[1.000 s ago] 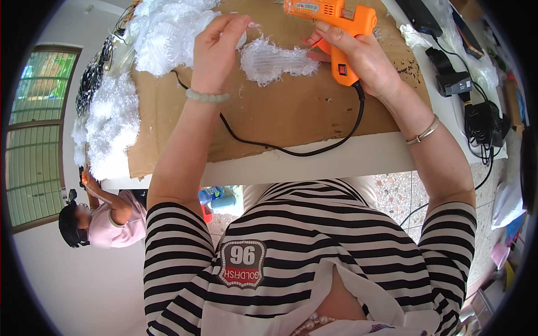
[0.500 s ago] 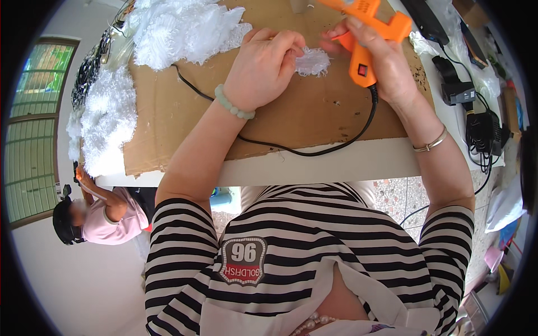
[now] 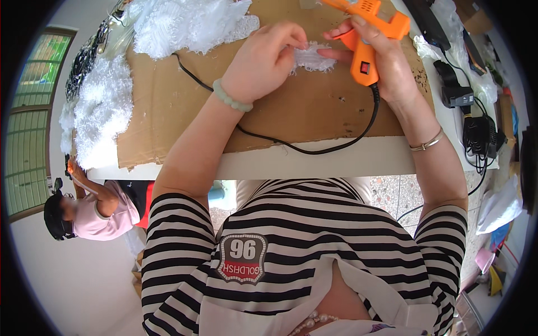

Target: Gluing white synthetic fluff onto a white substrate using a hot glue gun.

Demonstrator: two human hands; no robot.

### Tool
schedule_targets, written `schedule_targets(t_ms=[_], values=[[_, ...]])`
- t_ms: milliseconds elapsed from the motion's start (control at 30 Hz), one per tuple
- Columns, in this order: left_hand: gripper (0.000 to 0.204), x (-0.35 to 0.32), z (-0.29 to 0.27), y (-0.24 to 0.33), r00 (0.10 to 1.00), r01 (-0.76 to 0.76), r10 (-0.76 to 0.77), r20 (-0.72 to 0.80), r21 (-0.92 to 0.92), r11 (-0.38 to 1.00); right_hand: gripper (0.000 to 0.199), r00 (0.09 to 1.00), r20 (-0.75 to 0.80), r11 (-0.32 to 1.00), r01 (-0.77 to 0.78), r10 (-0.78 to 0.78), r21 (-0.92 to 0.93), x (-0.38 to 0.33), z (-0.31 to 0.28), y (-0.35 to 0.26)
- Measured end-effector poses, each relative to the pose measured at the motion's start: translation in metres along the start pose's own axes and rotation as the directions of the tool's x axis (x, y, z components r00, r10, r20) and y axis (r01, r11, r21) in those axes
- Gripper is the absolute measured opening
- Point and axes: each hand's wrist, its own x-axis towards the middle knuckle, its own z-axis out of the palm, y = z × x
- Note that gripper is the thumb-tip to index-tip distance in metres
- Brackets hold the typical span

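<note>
A small piece of white fringed fabric [image 3: 314,58] lies on a brown cardboard sheet [image 3: 291,120]. At its left edge is my left hand [image 3: 263,61], with curled fingers pinching the fabric. My right hand [image 3: 389,67] is wrapped round an orange hot glue gun [image 3: 365,59]. A fingertip of that hand reaches past the gun to the fabric's right side. From the gun's handle a black cord [image 3: 314,152] loops left across the cardboard. The gun's front end is partly cut off by the upper picture edge.
White fringed fabric pieces are heaped at the far left [image 3: 185,28] and along the left edge [image 3: 103,112]. Black adapters and cables [image 3: 479,134] lie on the table's right side. At lower left, another person in a pink top [image 3: 112,215] has an arm by the table.
My left hand's fingers have opened out slightly at the fabric. A finger of my right hand has come to the fabric's right side. The glue gun stays in nearly the same place.
</note>
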Motion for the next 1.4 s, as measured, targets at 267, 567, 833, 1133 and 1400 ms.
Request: schedule_targets(t_ms=[267,567,833,1133,1400], values=[[0.023,-0.006,-0.014,-0.014,0.892,0.343,-0.451,-0.033,-0.6,0.722,0.036,0.987,-0.112,0.992,0.122,-0.117,0.036,-0.001,-0.009,-0.004],[0.03,-0.004,-0.013,-0.02,0.948,0.229,-0.308,-0.086,-0.491,0.841,0.034,0.983,-0.158,0.996,0.093,-0.09,0.009,-0.004,-0.009,-0.001],[0.043,-0.002,-0.011,-0.001,0.965,0.26,-0.224,0.138,-0.373,0.891,0.031,0.988,-0.142,0.997,0.072,-0.067,0.033,-0.004,-0.009,0.001],[0.042,0.0,0.0,-0.005,0.996,0.089,-0.091,0.009,-0.324,0.942,0.03,0.985,-0.157,0.996,0.084,-0.077,0.041,-0.006,-0.004,-0.003],[0.042,0.0,-0.003,-0.011,0.979,0.108,-0.191,-0.077,-0.596,0.796,0.03,0.987,-0.135,0.995,0.094,-0.089,0.034,-0.005,-0.011,-0.002]])
